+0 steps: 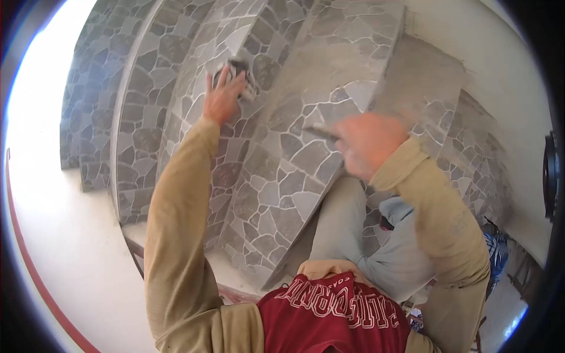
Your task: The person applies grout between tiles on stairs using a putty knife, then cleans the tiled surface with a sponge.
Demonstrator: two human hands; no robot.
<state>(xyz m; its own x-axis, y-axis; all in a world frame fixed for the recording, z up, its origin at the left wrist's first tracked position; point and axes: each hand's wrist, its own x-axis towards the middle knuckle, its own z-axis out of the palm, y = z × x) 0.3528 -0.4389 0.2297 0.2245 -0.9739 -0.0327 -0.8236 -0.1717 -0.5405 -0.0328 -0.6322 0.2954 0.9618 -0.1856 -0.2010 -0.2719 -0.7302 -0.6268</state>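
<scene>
My left hand [222, 100] reaches to the edge of a stone-patterned step, its fingers spread over a bunched black-and-white rag [249, 89] held against the surface. Blurred by motion, my right hand [374, 141] is closed around a thin dark tool [321, 133] whose exact kind I cannot make out. The tool's tip points left, over a tread [288, 176] of grey irregular stones with pale joints. Towards its far end, the joints of this tread are covered by a grey-brown smear [318, 65].
More stone-patterned steps [141, 117] rise on the left, and others [471, 153] descend on the right. A pale wall [488, 53] borders the upper right. My bent leg [341, 220] rests close to the tread's edge. A blue patterned item [496, 256] lies at the lower right.
</scene>
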